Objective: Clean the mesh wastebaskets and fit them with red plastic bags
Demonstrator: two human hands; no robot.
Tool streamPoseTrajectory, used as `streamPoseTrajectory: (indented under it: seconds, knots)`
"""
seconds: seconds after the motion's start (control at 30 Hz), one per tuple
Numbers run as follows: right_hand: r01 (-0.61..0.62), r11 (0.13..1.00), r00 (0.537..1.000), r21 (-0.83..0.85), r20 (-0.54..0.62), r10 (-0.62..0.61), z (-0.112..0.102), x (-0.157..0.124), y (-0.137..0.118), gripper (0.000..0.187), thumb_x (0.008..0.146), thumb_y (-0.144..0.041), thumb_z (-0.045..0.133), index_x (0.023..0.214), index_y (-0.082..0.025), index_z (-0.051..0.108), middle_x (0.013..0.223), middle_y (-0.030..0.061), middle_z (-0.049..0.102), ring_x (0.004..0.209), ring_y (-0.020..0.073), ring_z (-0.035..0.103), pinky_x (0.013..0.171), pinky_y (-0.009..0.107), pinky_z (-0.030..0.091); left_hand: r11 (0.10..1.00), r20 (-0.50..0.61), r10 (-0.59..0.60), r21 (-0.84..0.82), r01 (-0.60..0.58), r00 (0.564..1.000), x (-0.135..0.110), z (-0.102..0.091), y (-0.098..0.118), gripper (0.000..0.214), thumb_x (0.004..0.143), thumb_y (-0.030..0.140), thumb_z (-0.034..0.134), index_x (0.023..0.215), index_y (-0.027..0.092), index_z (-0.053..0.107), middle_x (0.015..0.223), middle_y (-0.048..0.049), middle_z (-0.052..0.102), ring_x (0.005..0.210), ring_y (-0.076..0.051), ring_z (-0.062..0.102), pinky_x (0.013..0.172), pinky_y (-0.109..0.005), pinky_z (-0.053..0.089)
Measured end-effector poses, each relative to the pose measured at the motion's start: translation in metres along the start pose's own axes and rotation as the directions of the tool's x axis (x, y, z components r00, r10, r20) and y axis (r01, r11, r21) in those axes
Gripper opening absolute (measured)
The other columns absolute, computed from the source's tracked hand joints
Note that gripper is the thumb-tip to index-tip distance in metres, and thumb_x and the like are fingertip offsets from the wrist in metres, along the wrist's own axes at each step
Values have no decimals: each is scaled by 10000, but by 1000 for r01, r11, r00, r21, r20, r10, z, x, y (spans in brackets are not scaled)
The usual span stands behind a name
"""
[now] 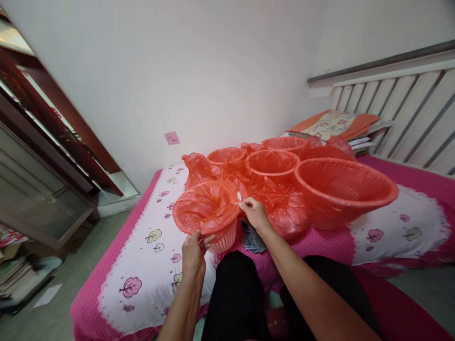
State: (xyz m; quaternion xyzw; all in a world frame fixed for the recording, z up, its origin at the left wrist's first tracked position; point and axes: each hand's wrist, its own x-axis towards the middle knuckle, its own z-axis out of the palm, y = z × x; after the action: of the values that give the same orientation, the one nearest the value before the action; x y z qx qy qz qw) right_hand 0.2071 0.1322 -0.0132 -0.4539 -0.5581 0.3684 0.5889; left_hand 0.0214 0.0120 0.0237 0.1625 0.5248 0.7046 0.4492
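A small white mesh basket [223,241] stands on the bed, lined with a red plastic bag [204,210] folded over its rim. My left hand [194,251] pinches the bag's edge at the near side of the rim. At the right side of the rim my right hand [254,213] is closed on the bag's edge. Behind them stand several red mesh baskets [272,163], some with red bags in them. The largest red basket [341,189] tilts toward me at the right.
The bed [142,265] has a pink and white cover with tree prints. A dark cloth [251,239] lies by the right wrist. Folded bedding [334,125] sits at the slatted headboard [408,111]. A wooden cabinet [46,156] and stacked papers [17,274] stand at left.
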Motion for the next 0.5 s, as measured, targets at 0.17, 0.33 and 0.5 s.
streamPoseTrajectory:
  seconds: [0.17,0.33,0.5]
  knots:
    - [-114,988,993,109,-6,116,7,-11,24,376,765,-596,660,681,-242,563,622,-23,558,621,164,523,599,284,453,999,-23,32,-4,-32,999,9,-9,1,109,744,189,680,747,170,573,563,-11,674,543,-223,756,418,-192,457]
    - [-214,963,976,166,8,216,21,-23,47,320,740,-545,647,705,-240,556,702,-14,600,660,160,556,622,278,486,998,5,61,-18,-61,998,7,-13,-4,130,732,235,714,752,171,603,624,-30,727,563,-206,753,513,-239,547]
    - [-294,941,956,168,44,291,29,-30,62,251,725,-450,640,658,-245,511,636,-35,564,627,153,544,593,264,465,997,16,77,-17,-77,997,6,-15,-8,190,731,299,759,730,185,607,596,-18,716,562,-197,743,553,-256,569]
